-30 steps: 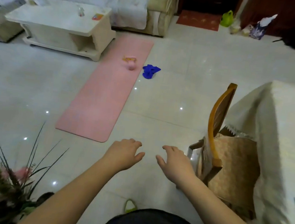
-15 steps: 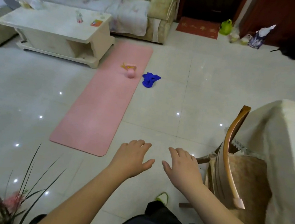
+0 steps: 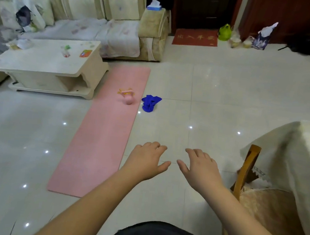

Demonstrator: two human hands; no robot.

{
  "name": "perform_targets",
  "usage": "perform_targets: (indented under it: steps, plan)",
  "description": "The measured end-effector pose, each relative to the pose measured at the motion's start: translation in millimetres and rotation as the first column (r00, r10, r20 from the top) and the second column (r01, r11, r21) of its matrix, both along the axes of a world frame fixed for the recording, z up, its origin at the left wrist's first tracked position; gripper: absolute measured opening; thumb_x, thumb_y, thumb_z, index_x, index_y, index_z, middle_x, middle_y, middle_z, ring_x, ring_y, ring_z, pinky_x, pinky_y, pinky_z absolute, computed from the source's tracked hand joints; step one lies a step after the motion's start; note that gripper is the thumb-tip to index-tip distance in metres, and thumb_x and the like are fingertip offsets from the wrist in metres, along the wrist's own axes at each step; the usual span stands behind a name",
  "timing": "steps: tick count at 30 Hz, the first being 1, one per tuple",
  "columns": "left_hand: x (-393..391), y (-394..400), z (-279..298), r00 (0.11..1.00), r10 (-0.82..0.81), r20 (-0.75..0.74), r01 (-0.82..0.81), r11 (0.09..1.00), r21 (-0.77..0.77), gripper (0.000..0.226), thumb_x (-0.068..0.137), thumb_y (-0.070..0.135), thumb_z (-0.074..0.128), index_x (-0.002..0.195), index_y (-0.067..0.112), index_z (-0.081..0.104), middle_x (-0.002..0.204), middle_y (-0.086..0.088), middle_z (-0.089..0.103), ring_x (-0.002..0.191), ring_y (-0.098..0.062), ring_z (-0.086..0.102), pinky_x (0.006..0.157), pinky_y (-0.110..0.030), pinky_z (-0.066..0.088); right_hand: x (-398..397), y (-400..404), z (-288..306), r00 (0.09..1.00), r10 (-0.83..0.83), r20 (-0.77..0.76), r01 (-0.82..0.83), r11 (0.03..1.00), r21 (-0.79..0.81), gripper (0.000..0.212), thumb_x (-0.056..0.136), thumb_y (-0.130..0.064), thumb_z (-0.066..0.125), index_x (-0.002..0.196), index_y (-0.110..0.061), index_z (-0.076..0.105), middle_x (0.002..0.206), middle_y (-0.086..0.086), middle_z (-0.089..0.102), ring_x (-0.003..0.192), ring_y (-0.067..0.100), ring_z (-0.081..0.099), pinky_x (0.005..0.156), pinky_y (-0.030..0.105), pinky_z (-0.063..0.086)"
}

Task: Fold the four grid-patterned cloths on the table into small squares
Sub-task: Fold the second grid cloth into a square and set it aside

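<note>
No grid-patterned cloth shows in the head view. The table (image 3: 308,148), draped in a cream tablecloth, stands at the right edge, and only its near corner is visible. My left hand (image 3: 146,160) and my right hand (image 3: 200,168) hover palm down side by side over the tiled floor, fingers relaxed, holding nothing. Both are well left of the table.
A wooden chair (image 3: 247,167) with a tan cushion is tucked against the table. A pink mat (image 3: 105,130) lies on the floor, with a pink toy (image 3: 128,97) on it and a blue cloth (image 3: 150,103) beside it. A coffee table (image 3: 45,65) and sofa (image 3: 107,23) stand at the back left.
The view has tilted up and away from the table; the plant at the lower left has left the frame. Both hands stay open and side by side.
</note>
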State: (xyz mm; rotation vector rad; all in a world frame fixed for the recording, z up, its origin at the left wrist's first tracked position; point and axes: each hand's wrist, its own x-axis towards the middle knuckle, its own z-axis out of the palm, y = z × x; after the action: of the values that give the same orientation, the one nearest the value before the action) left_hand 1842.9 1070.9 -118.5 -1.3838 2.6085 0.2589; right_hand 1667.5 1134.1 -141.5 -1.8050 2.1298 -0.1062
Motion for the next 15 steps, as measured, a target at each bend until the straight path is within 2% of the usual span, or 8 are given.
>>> perform_targets:
  steps: [9, 15]
  plan:
    - [-61.6, -119.2, -24.3, 0.993, -0.12, 0.015, 0.119, 0.991, 0.055, 0.06, 0.094, 0.059, 0.036, 0.143, 0.026, 0.038, 0.14, 0.002, 0.048, 0.125, -0.019, 0.047, 0.091, -0.037, 0.041, -52.3, -87.3, -13.8, 0.992, -0.125, -0.025, 0.126, 0.99, 0.07, 0.058, 0.097, -0.057, 0.031, 0.144, -0.022, 0.034, 0.141, 0.0, 0.044, 0.129, 0.021, 0.041, 0.102, 0.036, 0.034]
    - [-106.1, -223.6, -27.6, 0.975, -0.217, -0.04, 0.221, 0.967, 0.125, 0.061, 0.094, 0.06, 0.038, 0.145, 0.026, 0.035, 0.144, 0.0, 0.044, 0.127, -0.021, 0.045, 0.096, -0.039, 0.041, -85.7, -161.5, -14.3, 0.971, -0.22, -0.092, 0.23, 0.966, 0.116, 0.057, 0.097, -0.055, 0.035, 0.143, -0.021, 0.036, 0.141, 0.002, 0.046, 0.128, 0.023, 0.043, 0.103, 0.037, 0.035]
